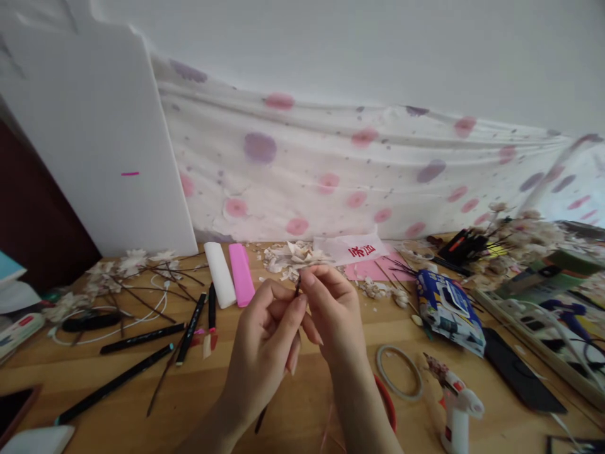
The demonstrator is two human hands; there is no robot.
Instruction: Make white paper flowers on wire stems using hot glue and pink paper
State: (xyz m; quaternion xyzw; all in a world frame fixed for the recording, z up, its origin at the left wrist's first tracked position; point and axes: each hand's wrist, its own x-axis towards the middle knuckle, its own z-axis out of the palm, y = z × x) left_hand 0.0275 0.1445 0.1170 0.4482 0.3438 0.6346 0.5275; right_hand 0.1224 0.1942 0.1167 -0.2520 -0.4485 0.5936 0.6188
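Note:
My left hand (265, 350) and my right hand (336, 315) meet over the middle of the wooden table. Thumb and fingertips of both are pinched together around the tip of a thin dark stem (297, 288). Its lower end seems to come out below my left hand, pointing down toward me. Whatever small piece may sit at the tip is hidden by my fingers. Behind my hands lies a heap of pale petals and scraps (295, 255). A roll of tape (401, 372) and a reddish round rim (386, 403) are close to my right forearm.
Black markers (192, 328), brown twigs with pale flowers (135, 261) and a white cable lie left. White (220, 274) and pink (242, 274) rolls stand behind. On the right are a glue gun (456, 400), a blue packet (449, 309), a black phone (522, 372) and a power strip (543, 340).

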